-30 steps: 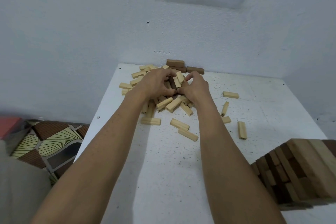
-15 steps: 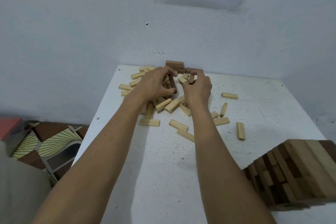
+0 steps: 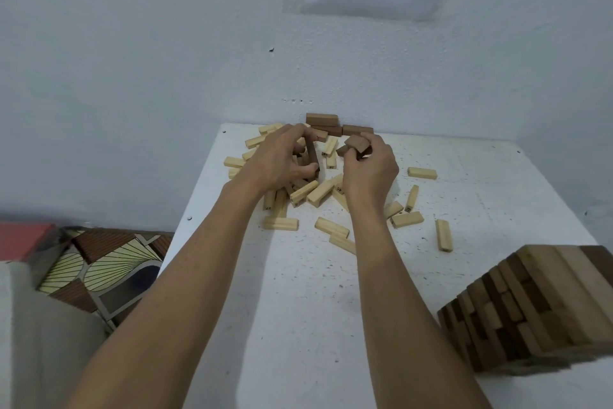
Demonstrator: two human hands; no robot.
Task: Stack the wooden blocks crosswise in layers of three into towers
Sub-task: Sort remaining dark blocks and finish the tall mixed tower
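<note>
A loose pile of pale wooden blocks (image 3: 313, 191) lies at the far side of the white table (image 3: 298, 309), with a few dark brown blocks (image 3: 321, 119) against the wall. My left hand (image 3: 277, 159) grips a dark block (image 3: 312, 156) standing on end between thumb and fingers. My right hand (image 3: 370, 166) holds dark brown blocks (image 3: 357, 143) lifted just above the pile. A tall crosswise tower (image 3: 544, 305) of mixed light and dark blocks stands at the near right.
Single pale blocks lie scattered right of the pile, one (image 3: 422, 172) far out and one (image 3: 444, 235) nearer the tower. A white wall rises right behind the table. Patterned floor (image 3: 99, 269) shows past the table's left edge.
Both hands have risen out of the pile with dark blocks in them. My right hand has shifted slightly right and up, its dark blocks now showing above the fingers.
</note>
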